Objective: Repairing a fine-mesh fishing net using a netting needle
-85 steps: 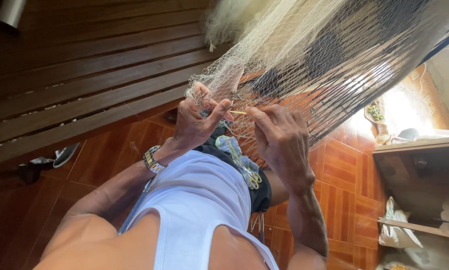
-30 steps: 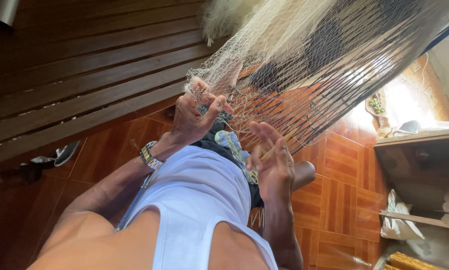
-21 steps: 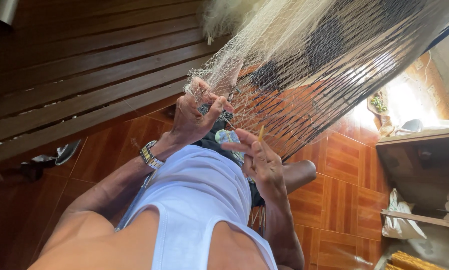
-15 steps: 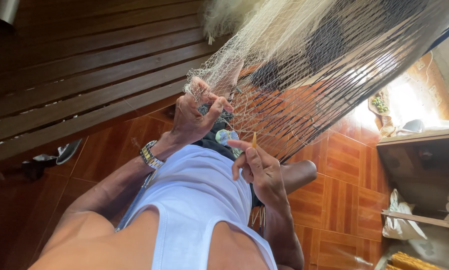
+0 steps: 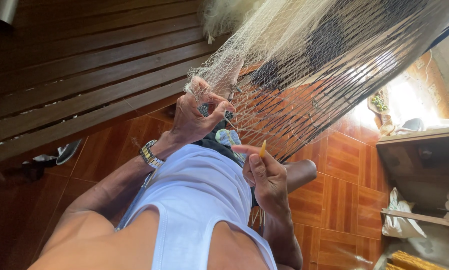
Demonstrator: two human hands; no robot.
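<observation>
Head view looks down the person's chest, over a pale sleeveless shirt (image 5: pixel 194 200), to two hands working at a fishing net (image 5: pixel 264 55) that hangs from the upper right of the frame and spreads toward the centre.

Left hand (image 5: pixel 194 117), just left of centre and wearing a metal wristwatch (image 5: pixel 150 155), has its grip closed on a bunched edge of the pale mesh. Thumb and fingers pinch the strands together and pull them up slightly, which appears to keep that part of the net taut and its openings spread so they can be reached.

Right hand (image 5: pixel 265 175), lower and just right of centre, has its grip closed around a slim yellow netting needle (image 5: pixel 263 148). Only the pointed tip shows above the forefinger and thumb, aimed up toward the mesh; it sits near the net but apart from it, with a gap between the tip and the strands. Held near its point like this, the tool seems set for fine threading through small openings.

Behind the pale mesh, darker cords (image 5: pixel 334 100) fan out diagonally toward the upper right. Below lies an orange tiled floor (image 5: pixel 344 165). Dark wooden slats (image 5: pixel 84 75) fill the upper left. A wooden shelf (image 5: pixel 419 137) with odd items stands at the right edge, near a bright doorway.
</observation>
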